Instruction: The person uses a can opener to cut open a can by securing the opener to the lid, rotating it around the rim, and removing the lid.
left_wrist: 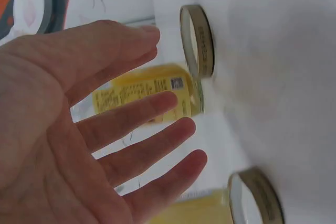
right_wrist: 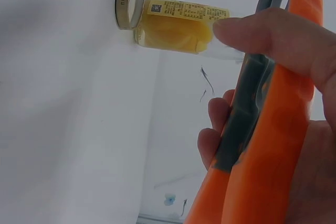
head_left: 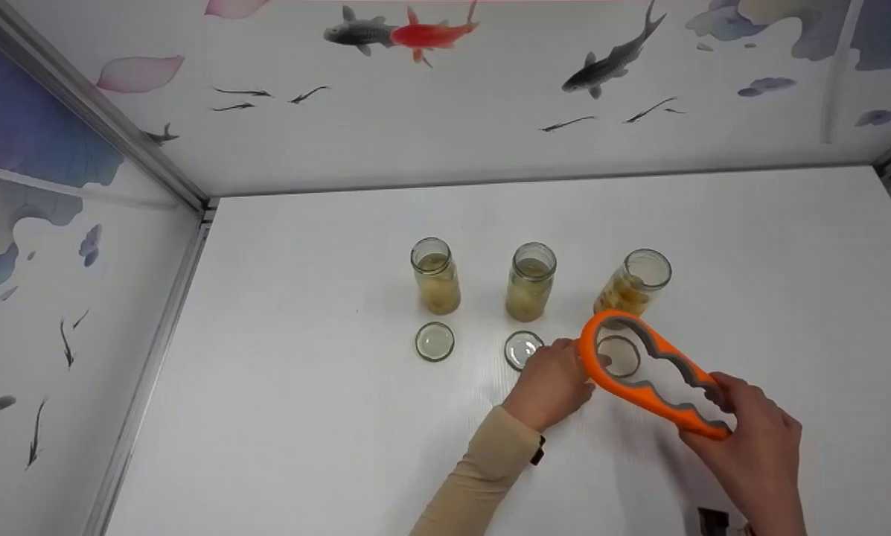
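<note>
My right hand (head_left: pixel 761 439) grips one end of an orange jar opener (head_left: pixel 650 400) with a grey wavy inner edge. The tool is held above the table, its looped end pointing left. My left hand (head_left: pixel 555 383) hovers beside that end with its fingers (left_wrist: pixel 134 114) spread, holding nothing. Three lidless glass jars stand in a row: a left jar (head_left: pixel 439 290), a middle jar (head_left: pixel 528 294) and a right jar (head_left: pixel 624 290) with yellow contents. In front of them lie a left lid (head_left: pixel 435 342), a middle lid (head_left: pixel 522 350), partly behind my left hand, and a right lid (head_left: pixel 618 365), seen through the opener.
The white table (head_left: pixel 289 372) meets a back wall panel (head_left: pixel 445 141) painted with fish. A side panel (head_left: pixel 110 246) closes the left. The right jar's yellow label (right_wrist: pixel 189 10) shows in the right wrist view.
</note>
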Motion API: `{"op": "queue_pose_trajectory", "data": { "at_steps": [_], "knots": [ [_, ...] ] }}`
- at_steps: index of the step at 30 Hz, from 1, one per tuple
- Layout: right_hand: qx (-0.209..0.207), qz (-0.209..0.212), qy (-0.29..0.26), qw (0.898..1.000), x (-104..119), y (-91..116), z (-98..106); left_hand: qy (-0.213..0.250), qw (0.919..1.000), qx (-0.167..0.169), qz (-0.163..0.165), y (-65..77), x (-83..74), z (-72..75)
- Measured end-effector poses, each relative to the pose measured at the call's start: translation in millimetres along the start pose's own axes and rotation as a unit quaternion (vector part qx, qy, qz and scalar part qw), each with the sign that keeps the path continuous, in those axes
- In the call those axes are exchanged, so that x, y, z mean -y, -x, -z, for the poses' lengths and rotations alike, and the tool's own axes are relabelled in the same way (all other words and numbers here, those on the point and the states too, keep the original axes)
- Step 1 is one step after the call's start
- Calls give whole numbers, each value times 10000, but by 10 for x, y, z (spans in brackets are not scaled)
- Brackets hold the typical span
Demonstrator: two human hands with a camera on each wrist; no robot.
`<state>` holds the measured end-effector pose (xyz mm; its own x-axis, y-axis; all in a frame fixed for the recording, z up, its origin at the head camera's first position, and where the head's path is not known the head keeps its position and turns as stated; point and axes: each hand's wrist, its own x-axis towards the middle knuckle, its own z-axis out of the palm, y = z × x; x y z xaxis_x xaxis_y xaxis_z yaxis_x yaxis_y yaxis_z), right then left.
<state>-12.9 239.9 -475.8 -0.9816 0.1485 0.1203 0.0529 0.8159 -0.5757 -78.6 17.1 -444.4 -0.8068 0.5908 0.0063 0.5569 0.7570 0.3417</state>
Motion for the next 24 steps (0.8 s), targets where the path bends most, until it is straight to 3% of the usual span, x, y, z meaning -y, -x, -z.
{"op": "queue_pose_trajectory", "data": {
  "at_steps": [2, 4, 9, 16, 24],
  "knots": [
    [53, -24, 36, 10000, 10, 10, -14, -209, 9988, 216, 390, -85, 114, -305],
    [75, -25, 88, 9999, 24, 17, -30, -369, 9972, 288, 589, -87, 192, -389],
    [117, 56, 158, 9998, 58, 27, -70, -165, 9976, 181, 651, 98, 407, -246],
    [431, 183, 324, 9984, 69, 40, -102, 142, 9951, -435, 878, 387, 687, -161],
    [684, 696, 361, 9946, 84, 46, -157, 172, 9904, -535, 1260, 662, 900, -130]
  ]
}}
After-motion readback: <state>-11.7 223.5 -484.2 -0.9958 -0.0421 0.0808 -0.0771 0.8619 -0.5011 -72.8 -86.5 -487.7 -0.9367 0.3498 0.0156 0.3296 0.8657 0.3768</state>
